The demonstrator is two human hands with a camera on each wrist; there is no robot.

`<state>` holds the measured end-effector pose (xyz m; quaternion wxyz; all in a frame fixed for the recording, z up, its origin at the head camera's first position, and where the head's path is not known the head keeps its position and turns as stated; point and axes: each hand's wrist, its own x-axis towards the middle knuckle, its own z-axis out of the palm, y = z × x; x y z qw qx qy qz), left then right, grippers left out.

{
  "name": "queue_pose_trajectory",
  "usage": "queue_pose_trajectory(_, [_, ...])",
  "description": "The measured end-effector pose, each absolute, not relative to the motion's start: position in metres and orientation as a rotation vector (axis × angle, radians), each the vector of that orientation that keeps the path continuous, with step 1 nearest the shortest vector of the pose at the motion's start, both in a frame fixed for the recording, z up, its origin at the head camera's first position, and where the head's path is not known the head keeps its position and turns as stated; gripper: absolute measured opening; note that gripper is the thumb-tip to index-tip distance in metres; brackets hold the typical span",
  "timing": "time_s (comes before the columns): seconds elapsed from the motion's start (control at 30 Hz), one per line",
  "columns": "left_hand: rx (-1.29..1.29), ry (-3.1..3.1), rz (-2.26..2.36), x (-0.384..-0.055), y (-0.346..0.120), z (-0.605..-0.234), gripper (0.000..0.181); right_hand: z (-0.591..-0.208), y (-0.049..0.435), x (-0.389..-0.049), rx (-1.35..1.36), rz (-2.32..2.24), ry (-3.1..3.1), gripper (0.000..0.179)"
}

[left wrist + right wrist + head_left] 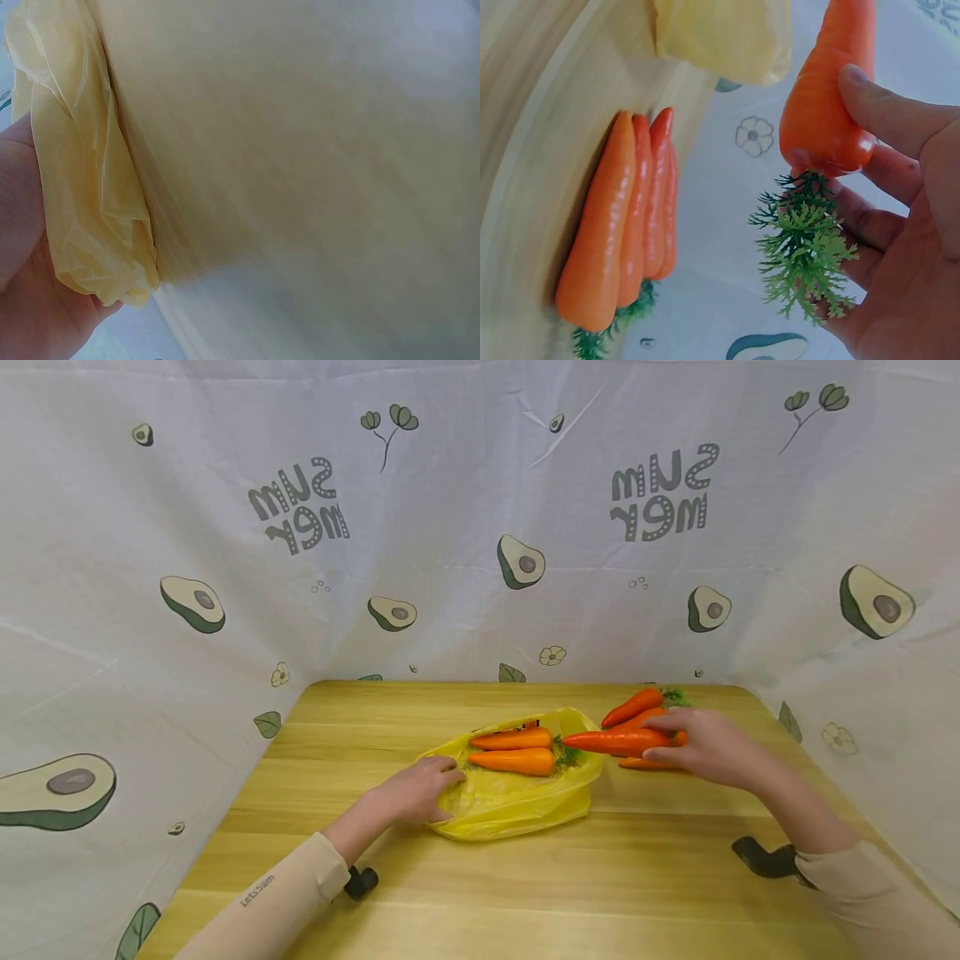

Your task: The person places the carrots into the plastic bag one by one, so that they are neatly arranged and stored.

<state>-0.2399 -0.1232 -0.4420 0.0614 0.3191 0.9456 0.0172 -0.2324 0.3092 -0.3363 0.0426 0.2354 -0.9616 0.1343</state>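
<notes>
My right hand (pixel 708 745) pinches an orange-red carrot (pixel 611 742) near its thick top end, above the table. Green leaves (pixel 810 247) hang from that end in the right wrist view, and the tip points left over the bag's right rim. The yellow plastic bag (pixel 517 817) lies with its mouth spread. Inside it are two carrots (pixel 513 762), side by side, tips to the left. At the bag's left edge, my left hand (pixel 423 789) grips the plastic; in the left wrist view the crumpled bag (pixel 90 187) hides most of the fingers.
Several more carrots (pixel 592 240) with green tops lie in a row on the wooden table (pixel 525 893), right of the bag. A white curtain (pixel 465 510) printed with avocados encloses the table's back and sides.
</notes>
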Motion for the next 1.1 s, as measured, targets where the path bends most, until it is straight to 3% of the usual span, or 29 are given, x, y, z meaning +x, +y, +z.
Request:
queue_pose_trajectory(0.73, [0.955, 2.855, 0.06, -0.235, -0.121, -0.437, 0.064, -0.334, 0.267, -0.243, 0.845, 0.46, -2.923, 0.045])
queue_pose_trajectory(1.1, [0.966, 2.863, 0.049, -0.237, -0.122, -0.439, 0.064, -0.336, 0.243, -0.251, 0.904, 0.45, -2.921, 0.054])
